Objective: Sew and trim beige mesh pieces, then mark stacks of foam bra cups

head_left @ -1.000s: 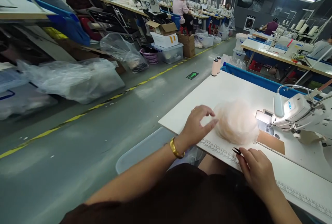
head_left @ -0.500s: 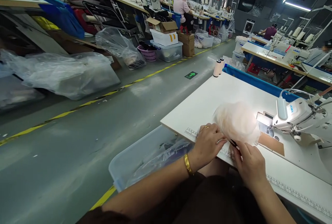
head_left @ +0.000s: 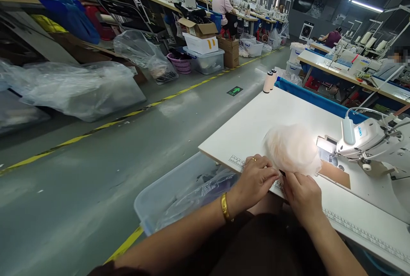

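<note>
A bunched heap of sheer, pale pink fabric [head_left: 292, 148] lies on the white sewing table [head_left: 243, 129] close to its front edge. At the heap's near edge, the thumb and fingers of my left hand [head_left: 258, 178] are pinched together on a bit of this fabric. My right hand [head_left: 303, 195] is closed round small dark thread snips [head_left: 282, 172], whose tip points toward the left fingertips. Most of the snips is hidden inside the hand. To the right stands a white sewing machine [head_left: 368, 139] with its lamp lit.
A brown panel [head_left: 336, 175] lies in front of the machine. Two thread cones [head_left: 268, 82] stand at the table's far corner. Below the left edge is a clear plastic bin [head_left: 153, 201] holding plastic bags. Other people work at machines farther back.
My right hand has shifted slightly left, nearer my left fingertips. Less of the snips' dark blades shows now. The fabric stays in place.
</note>
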A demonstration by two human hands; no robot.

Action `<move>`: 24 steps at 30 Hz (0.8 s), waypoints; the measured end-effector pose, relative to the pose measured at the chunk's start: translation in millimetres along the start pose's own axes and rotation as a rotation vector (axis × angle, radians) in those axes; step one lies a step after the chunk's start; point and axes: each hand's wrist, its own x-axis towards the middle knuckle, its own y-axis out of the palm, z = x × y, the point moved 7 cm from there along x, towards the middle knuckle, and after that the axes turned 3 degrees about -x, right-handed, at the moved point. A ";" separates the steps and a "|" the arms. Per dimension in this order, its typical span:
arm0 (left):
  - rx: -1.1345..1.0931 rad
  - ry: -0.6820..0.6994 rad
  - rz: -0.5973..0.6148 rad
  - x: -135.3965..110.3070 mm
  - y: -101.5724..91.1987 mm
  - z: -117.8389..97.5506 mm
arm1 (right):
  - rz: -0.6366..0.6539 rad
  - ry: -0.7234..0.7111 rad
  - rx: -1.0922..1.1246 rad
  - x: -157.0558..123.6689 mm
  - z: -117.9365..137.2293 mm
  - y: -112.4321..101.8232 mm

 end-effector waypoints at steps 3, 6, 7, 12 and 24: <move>0.028 -0.041 0.002 -1.0 -4.4 5.3 | 0.001 0.057 0.047 -3.7 -5.7 -2.1; 0.151 -0.130 -0.018 -2.3 -8.0 14.8 | 0.001 0.081 0.046 -6.3 -7.8 -3.0; 0.190 -0.151 -0.015 -2.2 -7.2 17.0 | 0.000 0.068 0.038 -5.9 -6.4 -2.5; 0.198 -0.163 0.058 0.4 2.2 19.0 | -0.007 -0.020 0.004 3.2 6.1 5.4; 0.076 -0.136 0.132 -2.2 -1.5 14.1 | 0.046 -0.049 0.002 19.5 17.3 19.8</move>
